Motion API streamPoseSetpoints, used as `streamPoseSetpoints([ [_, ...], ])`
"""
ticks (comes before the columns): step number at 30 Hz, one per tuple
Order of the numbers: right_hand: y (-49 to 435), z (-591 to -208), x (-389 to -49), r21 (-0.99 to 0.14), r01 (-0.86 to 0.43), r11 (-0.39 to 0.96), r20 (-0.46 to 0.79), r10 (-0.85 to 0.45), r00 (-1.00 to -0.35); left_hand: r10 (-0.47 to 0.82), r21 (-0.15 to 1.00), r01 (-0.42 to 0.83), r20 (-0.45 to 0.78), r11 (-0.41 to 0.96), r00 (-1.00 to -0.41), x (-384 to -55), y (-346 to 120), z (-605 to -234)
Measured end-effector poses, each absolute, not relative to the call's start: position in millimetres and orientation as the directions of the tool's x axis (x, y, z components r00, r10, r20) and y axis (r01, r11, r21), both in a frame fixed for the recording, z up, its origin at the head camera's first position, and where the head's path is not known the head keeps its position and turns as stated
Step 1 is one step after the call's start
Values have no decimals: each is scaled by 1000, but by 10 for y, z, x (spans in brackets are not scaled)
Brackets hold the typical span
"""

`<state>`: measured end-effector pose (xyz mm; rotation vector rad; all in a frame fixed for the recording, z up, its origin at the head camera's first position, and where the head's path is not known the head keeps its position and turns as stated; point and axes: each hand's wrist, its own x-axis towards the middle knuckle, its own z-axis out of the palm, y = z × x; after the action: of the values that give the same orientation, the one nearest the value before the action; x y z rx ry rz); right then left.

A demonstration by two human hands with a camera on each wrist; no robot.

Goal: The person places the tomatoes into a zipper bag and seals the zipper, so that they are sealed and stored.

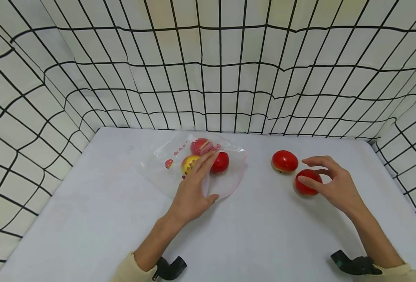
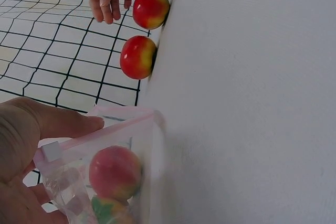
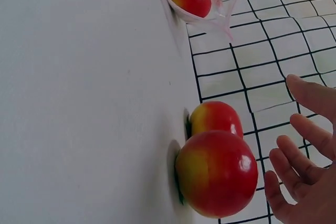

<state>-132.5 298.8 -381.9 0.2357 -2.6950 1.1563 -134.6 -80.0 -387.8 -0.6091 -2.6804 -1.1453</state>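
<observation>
**Clear bag [image 1: 174, 174] lying on a white table [image 1: 88, 235], mouth facing right**

Inside the bag, from left to right: a yellow fruit [image 1: 187, 165], a pinkish-red fruit [image 1: 198, 146] farther back under printed film, and a glossy red fruit [image 1: 220, 163] at the mouth. Laid flat, probably for being too limp to stand alone.

Over the bag's near side, the left hand [image 1: 192, 194]: back upward, fingers long and fairly straight across the film, thumb spread away to the right. Seemingly placed so as to lift the top layer and keep the mouth from sagging. In contact with the bag; impossible to tell any pinch on the film, with fingertips partly hidden.

To the bag's right, well apart from it: a farther loose fruit [image 1: 284, 161] and, just beside it, a nearer loose fruit [image 1: 308, 182], both red.

Farthest right of the bag, above the nearer loose fruit, the right hand [image 1: 338, 188]: forearm slanting in from the near right, fingers pointing toward the bag, thumb and fingers apart in a loose curve, holding nothing. Probably curved so to suit something round.
</observation>
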Motion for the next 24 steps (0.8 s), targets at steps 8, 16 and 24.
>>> streamPoseSetpoints([
  [8, 3174, -3883, -1342, -677, -138, 723, 143, -55, -988, 304, 661, 419, 289, 622, -908, -1361, -808, -3859],
  [16, 3296, -3997, -1347, -703, -118, 702, 46, -120, -992, 311, 667, 421, 286, 615, -907, -1363, -804, -3870],
  [24, 3312, -4023, -1345, -726, -86, 682, -12, -137, -991, 310, 669, 419, 284, 615, -908, -1371, -801, -3870],
])
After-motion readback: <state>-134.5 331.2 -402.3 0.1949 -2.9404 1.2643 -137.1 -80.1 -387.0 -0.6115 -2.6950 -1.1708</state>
